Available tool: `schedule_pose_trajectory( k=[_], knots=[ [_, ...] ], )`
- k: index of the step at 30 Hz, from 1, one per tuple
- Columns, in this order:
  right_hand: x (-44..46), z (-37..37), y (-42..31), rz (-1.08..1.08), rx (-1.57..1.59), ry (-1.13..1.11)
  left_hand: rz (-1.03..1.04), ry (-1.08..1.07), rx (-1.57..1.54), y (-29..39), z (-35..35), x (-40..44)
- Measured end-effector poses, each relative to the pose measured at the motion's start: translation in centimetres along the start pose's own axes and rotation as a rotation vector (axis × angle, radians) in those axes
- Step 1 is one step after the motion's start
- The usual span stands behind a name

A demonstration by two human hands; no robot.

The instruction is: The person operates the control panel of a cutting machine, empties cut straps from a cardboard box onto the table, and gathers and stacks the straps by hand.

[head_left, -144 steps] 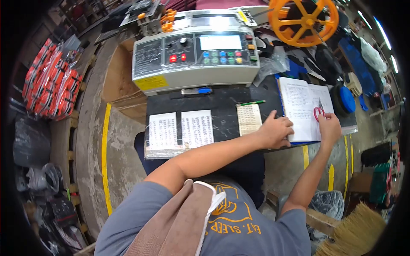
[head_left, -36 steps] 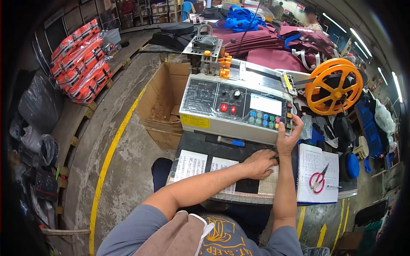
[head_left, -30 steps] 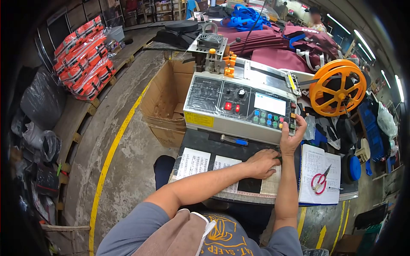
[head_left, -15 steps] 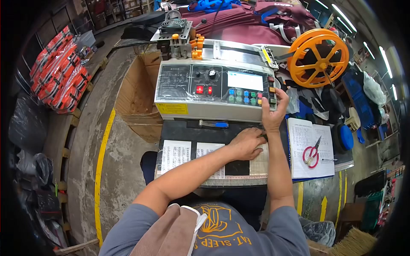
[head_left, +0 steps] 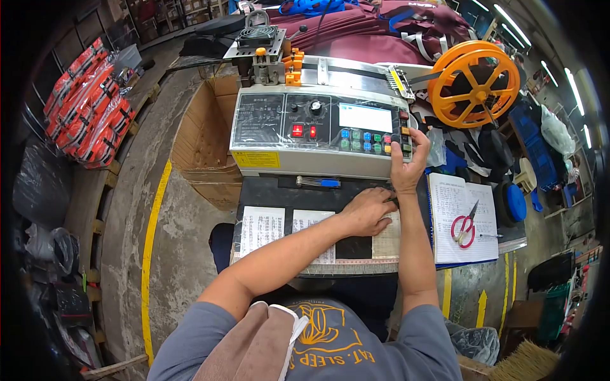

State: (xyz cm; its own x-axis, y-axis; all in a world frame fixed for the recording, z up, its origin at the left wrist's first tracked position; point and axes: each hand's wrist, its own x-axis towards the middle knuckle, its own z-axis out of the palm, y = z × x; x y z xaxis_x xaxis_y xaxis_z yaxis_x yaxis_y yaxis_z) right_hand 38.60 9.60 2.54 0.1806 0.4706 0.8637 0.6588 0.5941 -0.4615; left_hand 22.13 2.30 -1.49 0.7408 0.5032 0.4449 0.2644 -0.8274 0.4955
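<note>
A white control machine [head_left: 318,162] with a small lit screen [head_left: 365,118] and coloured push buttons stands before me. At its right end is my right hand [head_left: 410,164], the thumb by the lower right buttons and the other fingers bent along the casing's side, apart from the thumb. My left hand [head_left: 368,213] lies palm down on the black mat [head_left: 348,251], fingers loosely spread, partly over a small printed sheet [head_left: 386,240]. A dark thing by its fingertips is too small to make out. Neither hand holds anything I can see.
Right of my forearm, red-handled scissors [head_left: 463,232] lie on an open notebook [head_left: 448,197]. An orange reel [head_left: 481,95] carries dark strap behind the machine. An open cardboard box [head_left: 200,136] stands at left. A ruler strip [head_left: 362,262] runs along the table's front edge.
My right thumb sits slightly differently against the lower right buttons. My left hand stays in place, and the view has shifted slightly.
</note>
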Motion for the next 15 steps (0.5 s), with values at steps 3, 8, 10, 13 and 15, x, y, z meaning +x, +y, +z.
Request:
schedule_pose_trajectory(
  k=[3,8,10,13,15],
  knots=[
    [0.14,-0.07,-0.19,-0.015,0.004,-0.002,0.001,0.002,0.0,-0.02,0.03,-0.1],
    [0.44,-0.39,-0.8,-0.041,-0.018,-0.029,-0.003,-0.004,0.011,-0.05,0.04,-0.01],
    [0.45,-0.37,-0.8,-0.041,-0.02,-0.028,-0.015,-0.02,0.002,0.06,-0.09,0.0],
    [0.41,-0.36,-0.87,-0.027,-0.015,-0.029,-0.015,-0.014,0.0,0.07,-0.09,0.0],
    [0.39,-0.38,-0.88,-0.02,-0.014,-0.03,-0.012,-0.01,-0.008,0.04,-0.05,-0.02]
  ],
)
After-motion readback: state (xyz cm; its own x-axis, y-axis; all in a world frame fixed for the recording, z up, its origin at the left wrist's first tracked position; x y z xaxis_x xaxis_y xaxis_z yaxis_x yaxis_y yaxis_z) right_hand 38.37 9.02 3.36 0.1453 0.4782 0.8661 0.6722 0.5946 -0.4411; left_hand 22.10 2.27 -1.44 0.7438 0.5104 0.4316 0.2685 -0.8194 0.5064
